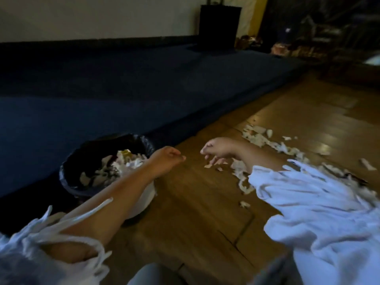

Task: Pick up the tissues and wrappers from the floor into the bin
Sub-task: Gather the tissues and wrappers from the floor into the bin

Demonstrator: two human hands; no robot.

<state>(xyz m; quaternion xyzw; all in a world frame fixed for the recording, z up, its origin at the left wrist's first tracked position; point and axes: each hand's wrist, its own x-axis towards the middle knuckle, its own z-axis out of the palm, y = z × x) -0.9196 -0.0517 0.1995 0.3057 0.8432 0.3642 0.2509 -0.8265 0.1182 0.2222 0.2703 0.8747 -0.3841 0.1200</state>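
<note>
My bin (pixel 71 177) by the mat is partly full of tissues, yet a long trail of scraps (pixel 265 140) litters the floor (pixel 205 202). My left hand (pixel 166 161) is curled, apparently empty; my right hand (pixel 216 150) pinches at scraps, contents unclear.

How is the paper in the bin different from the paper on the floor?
The paper in the bin is heaped together inside a black bag, while the paper on the floor is spread out in a long loose trail. The bin's heap lies by the left hand; the floor trail runs out past the right hand. Both are white, torn, crumpled scraps.
</note>
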